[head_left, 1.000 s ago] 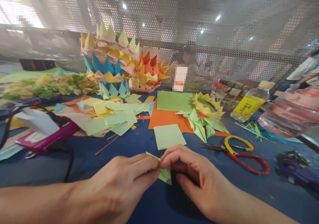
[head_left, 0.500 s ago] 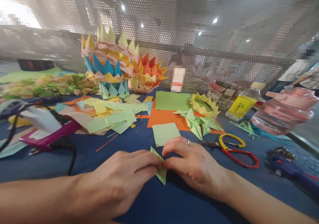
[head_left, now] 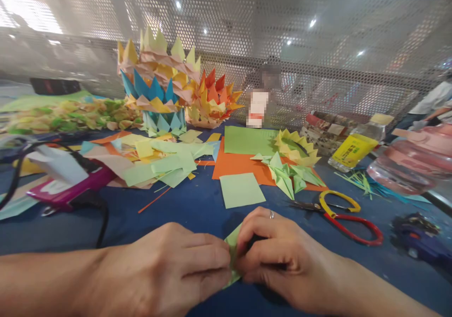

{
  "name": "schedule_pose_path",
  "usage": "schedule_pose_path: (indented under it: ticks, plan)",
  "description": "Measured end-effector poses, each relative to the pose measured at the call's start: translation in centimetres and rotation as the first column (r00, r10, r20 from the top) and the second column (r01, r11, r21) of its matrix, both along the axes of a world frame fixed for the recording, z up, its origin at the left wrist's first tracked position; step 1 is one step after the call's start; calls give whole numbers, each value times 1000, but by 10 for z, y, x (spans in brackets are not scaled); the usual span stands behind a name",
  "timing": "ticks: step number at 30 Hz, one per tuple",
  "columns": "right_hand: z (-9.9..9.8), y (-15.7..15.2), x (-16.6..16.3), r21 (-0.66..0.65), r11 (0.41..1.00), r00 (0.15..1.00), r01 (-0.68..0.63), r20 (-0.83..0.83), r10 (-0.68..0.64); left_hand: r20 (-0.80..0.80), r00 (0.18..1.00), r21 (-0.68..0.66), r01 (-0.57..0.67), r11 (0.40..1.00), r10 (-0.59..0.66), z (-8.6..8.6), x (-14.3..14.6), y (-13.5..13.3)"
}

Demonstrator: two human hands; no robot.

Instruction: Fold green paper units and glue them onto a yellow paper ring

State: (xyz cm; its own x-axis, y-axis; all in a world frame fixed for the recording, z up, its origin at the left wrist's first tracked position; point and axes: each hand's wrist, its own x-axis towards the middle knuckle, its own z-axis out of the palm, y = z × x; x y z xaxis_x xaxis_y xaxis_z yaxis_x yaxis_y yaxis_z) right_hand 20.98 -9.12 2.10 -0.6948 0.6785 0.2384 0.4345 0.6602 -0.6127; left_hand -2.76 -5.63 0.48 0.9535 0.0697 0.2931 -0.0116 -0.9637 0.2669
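Low over the blue table (head_left: pixel 197 204), my left hand (head_left: pixel 169 270) and my right hand (head_left: pixel 278 256) meet fingertip to fingertip. Both pinch a small folded piece of light green paper (head_left: pixel 233 253) between them; most of it is hidden by the fingers. A ring shows on my right hand. Just beyond the hands lies a flat light green paper square (head_left: pixel 242 190).
Scissors (head_left: pixel 339 211) with a yellow and a red handle lie at the right. An orange sheet (head_left: pixel 240 164) carries folded green and yellow pieces (head_left: pixel 289 173). Loose paper scraps (head_left: pixel 155 159), tall spiky paper models (head_left: pixel 158 86), a pink device with black cable (head_left: pixel 67 190), bottles (head_left: pixel 353 150) and a perforated screen surround.
Both hands have drawn closer to me and closed tighter round the green paper, which now shows less between the fingers than before.
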Motion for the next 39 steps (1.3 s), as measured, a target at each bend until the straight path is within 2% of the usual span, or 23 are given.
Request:
schedule_pose_path:
  ticks: [2, 4, 8, 11, 13, 15, 17, 24, 31, 33, 36, 39]
  plan:
    - [-3, 0, 1, -10, 1000, 1000, 24, -20, -24, 44, 998, 21, -54, 998, 53, -5, -3, -4]
    - [-6, 0, 0, -2, 998, 997, 57, -46, -57, 164, 965, 38, -215, 976, 206, -13, -7, -10]
    - [-9, -3, -3, -10, 982, 982, 186, -32, -187, 216, 944, 50, -268, 962, 251, -24, -12, -19]
    - [-10, -6, -7, -58, 956, 958, 288, 35, -286, 219, 935, 77, -303, 950, 280, -25, -11, -16]
    - [-12, -8, -10, -64, 941, 943, 331, 62, -327, 191, 943, 93, -294, 951, 273, -22, -9, -10]
    - [-14, -10, -13, -46, 932, 932, 359, 73, -356, 151, 987, 141, -67, 988, 46, -19, -9, -3]
    - [-15, -11, -15, -24, 926, 925, 376, 75, -373, 161, 987, 162, -45, 986, 19, -17, -9, 3]
    - [-16, -10, -18, -21, 916, 913, 401, 84, -398, 233, 973, 155, -33, 987, -4, -23, -14, 7]
    - [-17, -11, -18, -53, 913, 912, 406, 83, -401, 187, 982, 144, -37, 989, 10, -10, -7, 5]
    - [-17, -11, -18, -53, 913, 913, 405, 81, -401, 150, 988, 102, -59, 993, 44, -9, -3, 0]
    - [-17, -11, -18, -54, 912, 912, 408, 74, -404, 99, 979, 27, -183, 983, 179, -13, 1, -6]
    - [-16, -11, -18, -69, 895, 897, 440, 71, -436, 124, 980, 36, -160, 986, 154, -14, 0, -5]
